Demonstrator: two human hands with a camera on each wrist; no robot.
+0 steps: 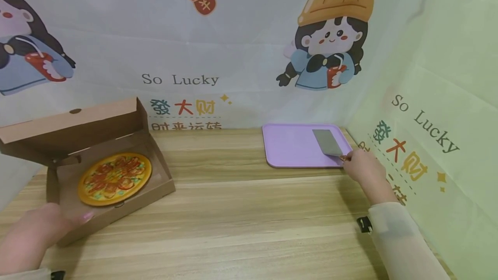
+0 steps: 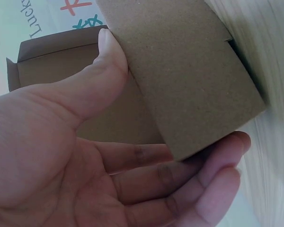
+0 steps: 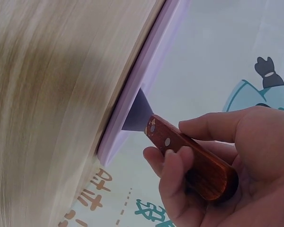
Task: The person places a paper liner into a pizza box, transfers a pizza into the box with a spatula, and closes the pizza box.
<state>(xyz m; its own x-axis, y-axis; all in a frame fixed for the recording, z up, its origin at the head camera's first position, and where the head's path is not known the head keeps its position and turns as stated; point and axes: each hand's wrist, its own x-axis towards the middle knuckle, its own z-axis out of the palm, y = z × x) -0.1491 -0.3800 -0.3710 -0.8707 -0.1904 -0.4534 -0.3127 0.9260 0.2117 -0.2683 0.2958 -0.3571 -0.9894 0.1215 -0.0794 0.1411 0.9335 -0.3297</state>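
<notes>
My right hand (image 1: 363, 167) grips the reddish wooden handle (image 3: 194, 161) of a spatula with a wide flat metal blade (image 1: 327, 142). Its blade lies over the right side of a lilac tray (image 1: 285, 146), while the handle rises past the tray's near right corner. At the left, a cardboard pizza box (image 1: 163, 180) has its lid (image 1: 74, 122) raised. Inside lies a round pizza (image 1: 114, 178) with red and green toppings. My left hand (image 1: 40, 230) holds the box's near left corner, thumb over the front wall (image 2: 180, 71) and fingers bent around its end.
The wood-grain table (image 1: 241, 219) runs between box and tray. Behind both hangs a pale printed cloth (image 1: 241, 55) with cartoon figures and lettering. A second cloth side (image 1: 439, 98) rises close to my right arm.
</notes>
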